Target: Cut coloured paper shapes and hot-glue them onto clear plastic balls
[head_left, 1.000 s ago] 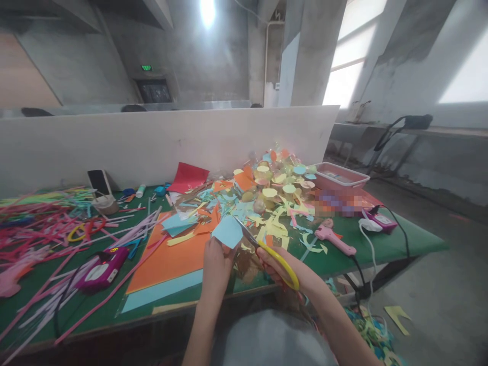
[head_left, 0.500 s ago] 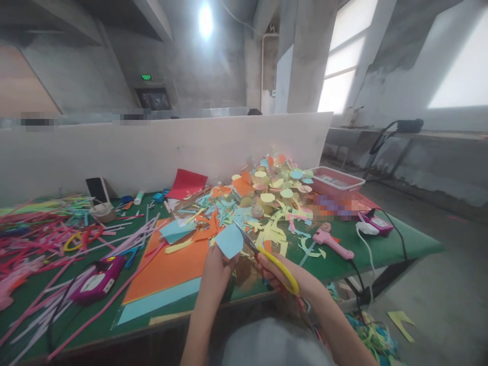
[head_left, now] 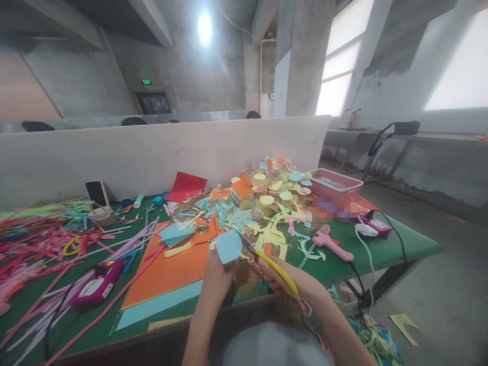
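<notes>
A small piece of light blue paper (head_left: 229, 247) is pinched in my left hand (head_left: 220, 272), raised above the table's front edge. My right hand (head_left: 272, 274) grips a pair of scissors (head_left: 280, 272) with yellow handles. The metal blades point up and left, close beside the paper's right edge; whether they touch it I cannot tell. Behind my hands lie many paper offcuts (head_left: 272, 231) in yellow, blue and orange. Orange paper sheets (head_left: 171, 274) lie flat to the left, over a light blue sheet (head_left: 160, 304).
Pink glue gun (head_left: 331, 244) and pink plastic basket (head_left: 337, 182) are on the right, with cables off the table edge. Colored strips (head_left: 30, 239), a purple device (head_left: 99, 284) and a phone (head_left: 97, 194) lie left. A white panel (head_left: 152, 152) closes the back.
The blue paper has tilted slightly in my left hand, and the scissors have shifted a little left. The whole view has moved slightly.
</notes>
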Motion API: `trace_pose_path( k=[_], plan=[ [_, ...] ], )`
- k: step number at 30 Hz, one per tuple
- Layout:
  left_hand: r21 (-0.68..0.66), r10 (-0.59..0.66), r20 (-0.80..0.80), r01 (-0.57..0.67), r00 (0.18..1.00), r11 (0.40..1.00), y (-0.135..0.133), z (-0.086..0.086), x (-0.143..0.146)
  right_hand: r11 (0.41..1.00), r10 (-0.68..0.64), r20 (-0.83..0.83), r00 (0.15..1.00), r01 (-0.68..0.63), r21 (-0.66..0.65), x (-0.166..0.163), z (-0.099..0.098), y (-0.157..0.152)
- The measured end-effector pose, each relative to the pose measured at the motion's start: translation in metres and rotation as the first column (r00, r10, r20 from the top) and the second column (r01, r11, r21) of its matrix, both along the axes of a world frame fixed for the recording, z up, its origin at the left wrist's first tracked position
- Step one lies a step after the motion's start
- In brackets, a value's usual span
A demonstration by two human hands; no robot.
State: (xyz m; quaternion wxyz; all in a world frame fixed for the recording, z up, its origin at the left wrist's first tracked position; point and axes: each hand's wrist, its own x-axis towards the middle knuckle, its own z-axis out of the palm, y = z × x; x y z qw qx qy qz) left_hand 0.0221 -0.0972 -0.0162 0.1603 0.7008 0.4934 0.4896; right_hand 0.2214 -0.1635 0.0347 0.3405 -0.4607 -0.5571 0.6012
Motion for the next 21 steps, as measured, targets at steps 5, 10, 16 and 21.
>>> trace_pose_path(
  k=[5, 10, 16, 21],
  plan=[
    [-0.058, -0.094, 0.07, 0.098, 0.993, 0.994, 0.002, -0.004, -0.002, 1.0, 0.006, 0.054, 0.999, -0.005, -0.031, 0.002, 0.007, 0.002],
    [-0.118, -0.06, 0.143, 0.077, 0.988, 0.99, -0.001, -0.005, 0.002, 0.997, -0.017, 0.09, 0.996, 0.024, -0.072, 0.001, 0.008, 0.004],
    [-0.148, 0.032, 0.189, -0.004, 0.982, 0.989, -0.008, 0.003, 0.01, 0.999, -0.041, 0.117, 0.992, 0.045, -0.027, 0.002, 0.007, 0.005],
    [-0.164, 0.076, 0.185, -0.046, 0.98, 0.985, -0.008, 0.003, 0.008, 1.0, 0.016, 0.036, 0.999, -0.016, 0.001, 0.008, -0.001, 0.003]
  ],
)
